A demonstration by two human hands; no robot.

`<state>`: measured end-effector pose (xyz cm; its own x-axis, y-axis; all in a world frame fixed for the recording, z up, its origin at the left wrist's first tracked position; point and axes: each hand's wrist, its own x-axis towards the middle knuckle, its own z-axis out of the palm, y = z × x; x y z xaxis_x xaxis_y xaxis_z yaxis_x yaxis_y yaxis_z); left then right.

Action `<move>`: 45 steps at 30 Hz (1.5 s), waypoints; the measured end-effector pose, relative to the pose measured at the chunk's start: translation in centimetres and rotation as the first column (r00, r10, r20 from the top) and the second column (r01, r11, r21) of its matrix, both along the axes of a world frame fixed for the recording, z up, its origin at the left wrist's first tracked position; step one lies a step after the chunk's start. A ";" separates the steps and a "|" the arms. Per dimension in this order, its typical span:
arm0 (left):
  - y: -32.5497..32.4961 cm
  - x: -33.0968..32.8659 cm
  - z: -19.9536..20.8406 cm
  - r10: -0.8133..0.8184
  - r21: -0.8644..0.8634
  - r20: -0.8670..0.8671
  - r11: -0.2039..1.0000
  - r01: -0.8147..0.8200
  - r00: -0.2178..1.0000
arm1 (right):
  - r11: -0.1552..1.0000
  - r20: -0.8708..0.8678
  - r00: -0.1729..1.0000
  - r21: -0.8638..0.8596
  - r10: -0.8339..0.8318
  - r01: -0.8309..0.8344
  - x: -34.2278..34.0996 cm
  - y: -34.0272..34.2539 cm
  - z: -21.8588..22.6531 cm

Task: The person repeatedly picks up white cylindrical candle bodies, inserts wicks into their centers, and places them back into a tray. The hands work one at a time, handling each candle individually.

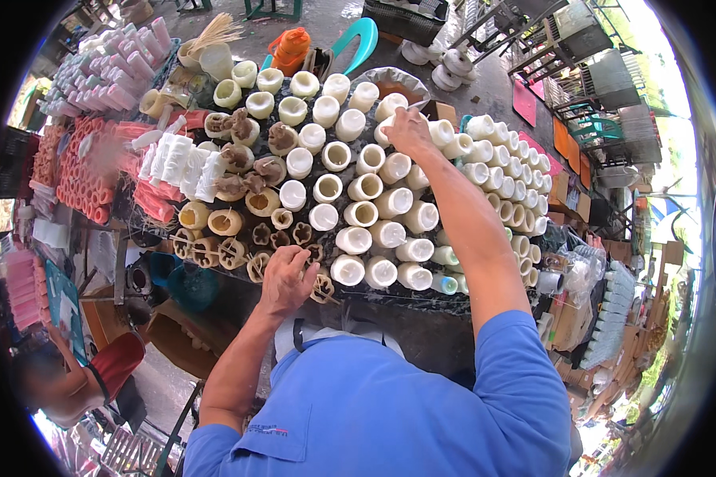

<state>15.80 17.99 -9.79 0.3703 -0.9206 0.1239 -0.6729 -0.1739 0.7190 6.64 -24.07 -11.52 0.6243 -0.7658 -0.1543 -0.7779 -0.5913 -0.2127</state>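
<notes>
A: Left hand [285, 278]?
B: Fingers curled, resting on a tan flower-shaped mould [321, 288] at the near edge of the bench [422, 334]. Whether it grips, cannot tell.
A: Right hand [406, 129]?
B: Reached to the far rows, fingers closed over a white cylindrical mould [390, 107], just beside the foil-lined bowl [394, 81].

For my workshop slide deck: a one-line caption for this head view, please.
Left hand rests by flower-shaped moulds; right hand reaches among white cylindrical candle moulds.
</notes>
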 end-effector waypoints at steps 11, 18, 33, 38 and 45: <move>-6.1 -4.1 1.4 -0.130 -0.005 -0.136 0.991 0.131 0.982 | 0.995 0.381 0.923 -0.053 -0.055 0.081 -12.3 7.3 12.1; -15.4 -15.1 0.8 -0.209 0.081 -0.411 0.961 0.264 0.887 | 0.956 0.310 0.912 -0.032 -0.269 0.292 -18.4 16.3 9.5; -21.1 -16.8 -1.4 0.029 0.164 -0.687 0.979 0.117 0.726 | 0.488 0.456 0.202 0.859 -0.867 0.154 -21.5 14.0 3.1; -21.1 -17.8 -2.5 0.030 0.089 -0.685 0.995 0.043 0.728 | 0.499 0.449 0.243 0.839 -0.860 0.218 -21.8 14.0 2.7; -20.4 -19.2 -2.8 0.067 0.014 -0.836 0.995 -0.101 0.545 | 0.467 0.441 0.180 0.874 -0.879 0.136 -23.0 14.2 1.1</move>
<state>-3.38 -2.39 -12.55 0.3980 -0.8813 -0.2547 0.2498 -0.1630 0.9545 -16.39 -9.88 -10.45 0.1589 -0.8911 -0.4251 -0.0129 0.4287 -0.9034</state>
